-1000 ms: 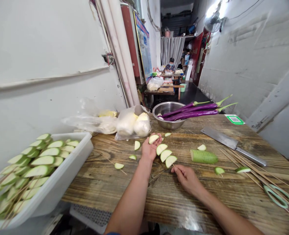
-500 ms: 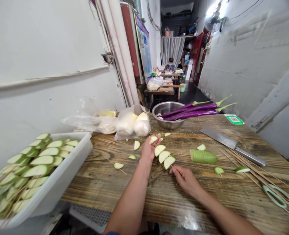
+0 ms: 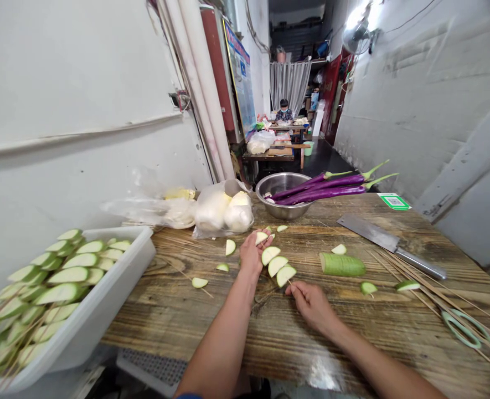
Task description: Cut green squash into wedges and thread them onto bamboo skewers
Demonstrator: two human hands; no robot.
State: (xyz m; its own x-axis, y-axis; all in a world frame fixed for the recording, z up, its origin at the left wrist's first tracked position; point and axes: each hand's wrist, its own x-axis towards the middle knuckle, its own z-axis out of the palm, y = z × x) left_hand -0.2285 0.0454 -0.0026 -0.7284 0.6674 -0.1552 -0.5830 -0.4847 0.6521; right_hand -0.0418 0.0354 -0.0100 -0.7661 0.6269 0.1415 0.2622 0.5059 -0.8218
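Note:
My left hand point(image 3: 253, 252) is turned palm up, with a pale half-round zucchini slice point(image 3: 261, 238) held in its fingers at the far end of a row. Three more zucchini slices point(image 3: 277, 266) run from there towards me on a thin bamboo skewer point(image 3: 288, 282). Closed in a pinch, my right hand point(image 3: 311, 302) grips the near end of that skewer. Loose slices point(image 3: 230, 247) lie around my left hand. To the right rests a sliced zucchini half point(image 3: 342, 265), cut side down. Whether the skewer tip passes through the farthest slice cannot be made out.
A white tub point(image 3: 132, 260) of skewered slices stands at left. Behind are bagged white vegetables point(image 3: 223, 209) and a steel bowl point(image 3: 284, 209) with eggplants point(image 3: 323, 191). A cleaver point(image 3: 373, 234), bare skewers point(image 3: 414, 280) and scissors point(image 3: 463, 327) lie right. A person point(image 3: 284, 113) sits far back.
The whole view has shifted slightly. Both hands, the skewer and the slices keep nearly the same arrangement.

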